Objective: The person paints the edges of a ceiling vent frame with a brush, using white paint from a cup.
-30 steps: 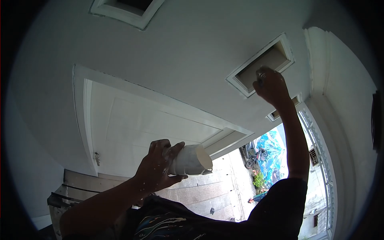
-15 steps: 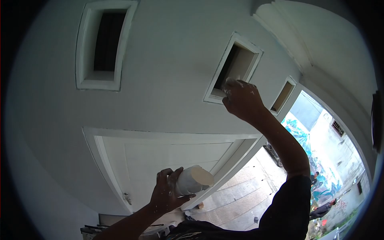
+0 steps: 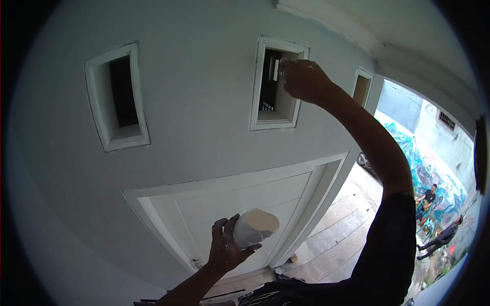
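Observation:
My left hand (image 3: 224,251), speckled with paint, is wrapped round a whitish, paint-smeared cup (image 3: 247,235). The cup leans a little and shows a cream-coloured surface at its mouth. High up, my right hand (image 3: 308,81) is closed in front of the upper right part of the middle window opening's white frame (image 3: 256,89). White smears mark its knuckles and fingertips. Whatever its fingers grip is hidden behind them.
A second framed opening (image 3: 93,97) lies to the left, a narrow one (image 3: 362,87) to the right. Below is a white panelled door (image 3: 204,217) in its frame. Outside on the right are paving (image 3: 326,229), a painted wall and two people (image 3: 427,196).
The view has shifted, so openings and door sit differently. My right hand has risen from the middle frame's lower part to its upper right. My left hand still holds the cup.

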Available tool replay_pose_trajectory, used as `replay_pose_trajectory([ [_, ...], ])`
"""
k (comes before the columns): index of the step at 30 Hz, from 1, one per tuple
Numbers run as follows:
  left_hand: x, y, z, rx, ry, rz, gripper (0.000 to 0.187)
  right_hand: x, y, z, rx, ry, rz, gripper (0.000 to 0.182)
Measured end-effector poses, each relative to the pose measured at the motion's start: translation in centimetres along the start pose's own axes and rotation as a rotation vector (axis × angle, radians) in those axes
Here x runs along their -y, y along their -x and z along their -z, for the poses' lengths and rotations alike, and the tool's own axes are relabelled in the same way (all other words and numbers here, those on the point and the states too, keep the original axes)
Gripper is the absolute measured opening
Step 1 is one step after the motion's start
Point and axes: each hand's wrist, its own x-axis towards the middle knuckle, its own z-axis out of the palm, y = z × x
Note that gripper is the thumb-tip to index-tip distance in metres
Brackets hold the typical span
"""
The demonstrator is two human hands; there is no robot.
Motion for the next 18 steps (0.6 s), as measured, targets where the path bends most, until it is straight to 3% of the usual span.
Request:
replay_pose_trajectory([
  [1, 0.3, 0.1, -0.2, -0.010, -0.017, -0.023, 0.109, 0.8, 0.7, 1.4, -0.009, -0.010, -0.011, 0.022],
  [3, 0.5, 0.1, -0.5, -0.012, -0.042, -0.041, 0.109, 4.0, 3.8, 6.6, 0.206, -0.053, -0.002, 0.015],
  [8, -0.3, -0.4, -0.2, -0.016, -0.018, -0.055, 0.109, 6.5, 17.2, 6.6, -0.303, -0.827, 0.028, 0.016],
  [9, -0.3, -0.3, -0.1, 0.000, -0.035, -0.055, 0.109, 6.4, 19.7, 6.2, -0.402, -0.800, 0.084, 0.016],
  [10, -0.2, -0.3, -0.2, 0.012, -0.017, -0.035, 0.110, 7.1, 22.9, 5.1, -0.289, -1.041, -0.129, 0.016],
  [11, -0.1, -0.4, -0.4, 0.017, -0.001, -0.014, 0.112, 8.0, 25.6, 3.0, -0.357, -1.144, -0.176, 0.021],
  [12, 0.0, -0.3, -0.5, 0.029, -0.021, -0.009, 0.112, 10.2, 27.2, 1.6, -0.419, -1.509, -0.362, 0.029],
  [13, 0.3, -0.2, -0.7, 0.023, 0.053, 0.018, 0.112, 11.0, 29.1, -0.6, -0.463, -1.553, -0.385, 0.034],
  [14, 0.7, -0.2, -0.9, 0.014, 0.125, 0.044, 0.112, 12.7, 31.4, -3.5, -0.521, -1.799, -0.612, 0.040],
  [16, 1.4, 0.0, -1.2, 0.017, 0.163, 0.083, 0.110, 14.7, 34.1, -7.0, -0.552, -1.907, -0.852, 0.050],
  [17, 1.6, -0.1, -1.3, -0.002, 0.226, 0.115, 0.108, 15.7, 34.6, -8.0, -0.568, -1.922, -0.861, 0.050],
  [18, 1.4, -0.4, -1.1, 0.008, 0.208, 0.114, 0.108, 16.6, 34.9, -8.8, -0.615, -1.991, -1.090, 0.054],
])
